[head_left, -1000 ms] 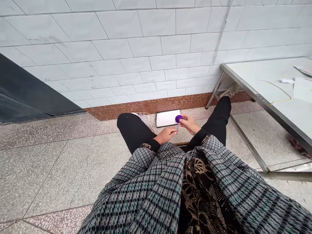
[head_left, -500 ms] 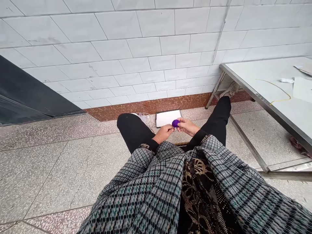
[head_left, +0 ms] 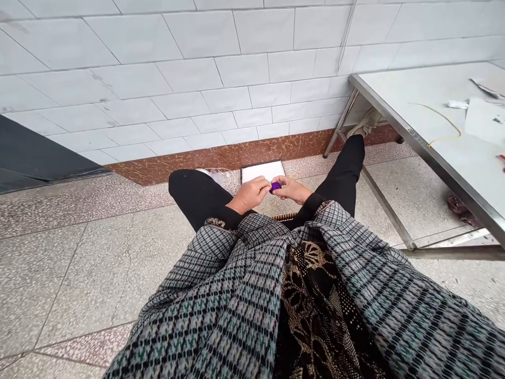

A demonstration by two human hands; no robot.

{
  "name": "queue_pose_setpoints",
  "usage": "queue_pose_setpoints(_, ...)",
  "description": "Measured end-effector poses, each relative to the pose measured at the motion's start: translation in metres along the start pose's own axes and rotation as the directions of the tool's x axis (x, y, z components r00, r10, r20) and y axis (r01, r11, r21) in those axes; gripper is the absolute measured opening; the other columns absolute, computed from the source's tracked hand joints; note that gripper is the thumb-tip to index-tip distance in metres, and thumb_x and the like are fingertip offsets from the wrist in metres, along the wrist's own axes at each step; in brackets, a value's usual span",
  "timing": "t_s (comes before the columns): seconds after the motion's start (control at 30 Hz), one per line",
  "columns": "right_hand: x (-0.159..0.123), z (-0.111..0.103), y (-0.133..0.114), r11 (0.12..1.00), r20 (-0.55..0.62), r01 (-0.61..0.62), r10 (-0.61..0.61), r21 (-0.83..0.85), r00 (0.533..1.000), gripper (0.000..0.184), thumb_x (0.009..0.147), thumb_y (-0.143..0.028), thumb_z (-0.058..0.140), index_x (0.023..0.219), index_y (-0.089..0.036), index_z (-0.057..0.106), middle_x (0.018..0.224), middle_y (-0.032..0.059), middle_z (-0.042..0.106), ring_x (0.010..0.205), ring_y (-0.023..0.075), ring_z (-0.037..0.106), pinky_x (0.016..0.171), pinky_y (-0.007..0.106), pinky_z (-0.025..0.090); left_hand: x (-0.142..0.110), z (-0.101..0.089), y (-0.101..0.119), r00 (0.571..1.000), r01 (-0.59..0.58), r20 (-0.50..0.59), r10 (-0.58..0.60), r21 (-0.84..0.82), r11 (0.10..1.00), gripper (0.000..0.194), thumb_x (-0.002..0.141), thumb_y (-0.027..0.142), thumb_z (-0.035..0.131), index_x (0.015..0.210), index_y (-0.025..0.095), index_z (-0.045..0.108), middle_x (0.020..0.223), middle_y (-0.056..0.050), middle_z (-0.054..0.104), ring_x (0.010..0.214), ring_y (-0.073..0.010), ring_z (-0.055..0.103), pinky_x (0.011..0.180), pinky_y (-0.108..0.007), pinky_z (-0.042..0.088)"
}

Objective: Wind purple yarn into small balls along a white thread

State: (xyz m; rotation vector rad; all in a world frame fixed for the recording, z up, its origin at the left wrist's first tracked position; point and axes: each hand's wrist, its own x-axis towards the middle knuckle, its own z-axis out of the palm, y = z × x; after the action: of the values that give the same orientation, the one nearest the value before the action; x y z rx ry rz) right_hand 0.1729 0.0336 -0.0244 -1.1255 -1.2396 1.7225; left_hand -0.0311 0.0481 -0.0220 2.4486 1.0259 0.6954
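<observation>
Between my hands, above my lap, is a small purple ball-shaped bundle (head_left: pixel 275 186), perhaps wound yarn; its exact kind is too small to tell. The fingers and thumb of my right hand (head_left: pixel 292 190) are closed around its right side. My left hand (head_left: pixel 250 193) comes in from the left with thumb and fingers pinched together at the bundle's left edge. Whatever lies in that pinch is hidden. Behind the hands, a white, dark-edged tray or box (head_left: pixel 262 171) lies on the floor, partly covered by them.
To the right stands a metal-framed table (head_left: pixel 430 100) with a yellow strand (head_left: pixel 450 124) and papers on it. White cords (head_left: pixel 229 179) lie on the floor beside my left knee. A tiled wall (head_left: pixel 260 95) closes off the front. A dark panel (head_left: pixel 35 158) stands at left.
My left hand has risen and turned more over the bundle's left edge. The purple bundle now shows less between the fingers. The whole view has shifted slightly.
</observation>
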Motion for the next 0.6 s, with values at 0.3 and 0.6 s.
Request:
queue_pose_setpoints(0.3,-0.004,0.004,-0.006,0.998,0.079,0.051,-0.054,0.04,0.995,0.028,0.073,-0.014,0.074,0.095,-0.019,0.057,0.074,-0.0041,0.066,0.055,0.0077,0.058,0.05,0.018,0.046,0.013,0.018,-0.02,0.954,0.206,-0.168,-0.248,-0.233,0.951,0.016,0.093,0.02,0.054,0.084,0.016,0.067,0.079,-0.002,0.066,0.076,-0.0168,0.058,0.075,-0.028,0.047)
queue_pose_setpoints(0.6,0.006,-0.001,0.001,0.98,-0.24,0.089,-0.131,-0.179,0.962,0.021,0.078,-0.012,0.065,0.089,-0.021,0.05,0.063,-0.0084,0.056,0.05,0.0079,0.049,0.051,0.022,0.04,0.001,0.032,0.004,0.99,0.037,0.143,-0.003,-0.237,0.971,0.019,0.092,0.023,0.055,0.078,0.017,0.067,0.079,-0.003,0.066,0.076,-0.0177,0.061,0.076,-0.028,0.048)
